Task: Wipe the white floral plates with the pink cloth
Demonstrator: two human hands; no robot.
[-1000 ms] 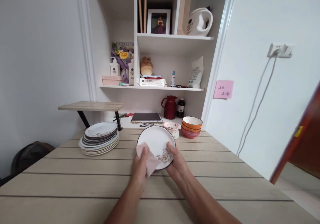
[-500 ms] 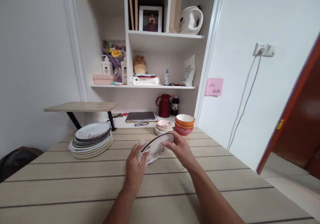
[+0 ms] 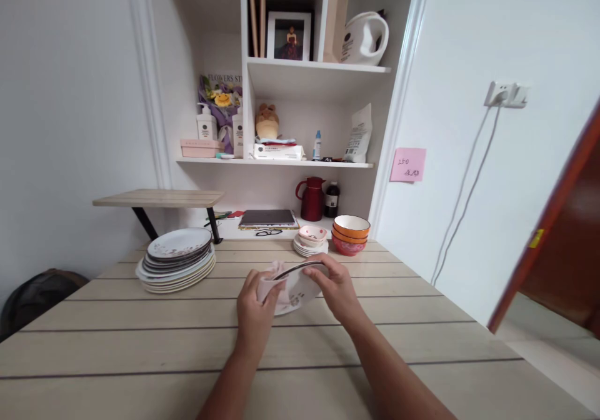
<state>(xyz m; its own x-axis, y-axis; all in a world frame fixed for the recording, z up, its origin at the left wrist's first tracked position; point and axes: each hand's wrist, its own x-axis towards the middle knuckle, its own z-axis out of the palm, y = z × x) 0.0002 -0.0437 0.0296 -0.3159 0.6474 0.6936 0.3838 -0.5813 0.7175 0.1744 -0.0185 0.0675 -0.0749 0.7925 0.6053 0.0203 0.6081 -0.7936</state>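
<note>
A white plate (image 3: pixel 300 289) with a dark rim and a brown flower print is held up on edge over the table, between my two hands. My left hand (image 3: pixel 257 298) is closed on a pale pink cloth (image 3: pixel 272 282), which is folded over the plate's left rim. On the other side, my right hand (image 3: pixel 335 285) pinches the upper right rim, thumb on the printed face and fingers behind. The lower part of the plate tilts toward me.
Stacked plates (image 3: pixel 175 264) stand at the left by a small raised shelf (image 3: pixel 159 198). Behind my hands are small dishes (image 3: pixel 310 242) and stacked bowls (image 3: pixel 350 235). Farther back sit a laptop (image 3: pixel 268 218), glasses (image 3: pixel 269 232) and a red jug (image 3: pixel 312 198).
The plate has turned so its upper edge is flatter and lower. My left hand's cloth now covers more of the left rim. The view has shifted slightly left.
</note>
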